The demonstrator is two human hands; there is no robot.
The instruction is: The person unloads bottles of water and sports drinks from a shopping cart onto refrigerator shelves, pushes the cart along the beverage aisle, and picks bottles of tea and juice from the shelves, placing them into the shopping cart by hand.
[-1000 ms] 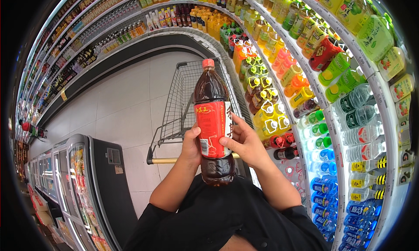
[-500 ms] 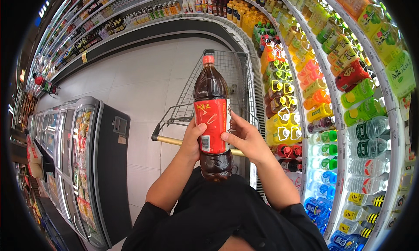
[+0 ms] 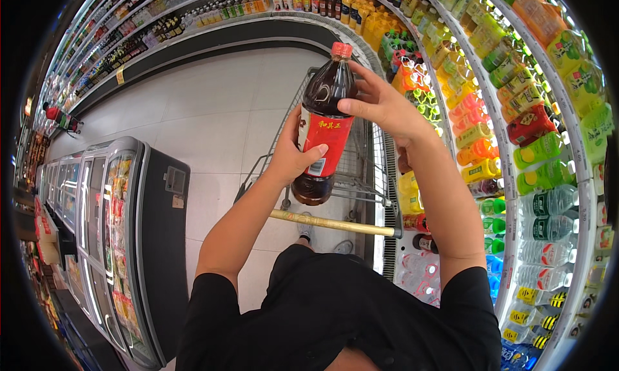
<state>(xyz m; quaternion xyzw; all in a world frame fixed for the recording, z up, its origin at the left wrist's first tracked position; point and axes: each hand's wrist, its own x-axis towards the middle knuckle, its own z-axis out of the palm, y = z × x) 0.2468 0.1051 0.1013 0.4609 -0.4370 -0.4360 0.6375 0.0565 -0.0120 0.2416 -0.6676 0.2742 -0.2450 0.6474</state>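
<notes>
A large plastic bottle [image 3: 327,135] of dark brown drink, with a red cap and red label, is held up in front of me, its top leaning a little to the right. My left hand [image 3: 295,153] wraps round its lower label, thumb across the front. Up at the shoulder, my right hand [image 3: 380,106] touches the bottle with its thumb on the front and its fingers behind the neck. Below and beyond the bottle stands a wire shopping cart [image 3: 367,184] with a gold handle bar [image 3: 335,224]; neither hand is on it.
Curved shelves [image 3: 509,171] packed with drink bottles rise close on my right and run round the far side. To the left stands a dark glass-doored freezer [image 3: 158,210]. Pale floor tiles [image 3: 216,113] lie between. Another person [image 3: 61,118] is far off at the left.
The bottle has risen away from me and tilted slightly right. My right hand has moved from the label up to the bottle's shoulder; the left still grips the label. More of the cart handle shows.
</notes>
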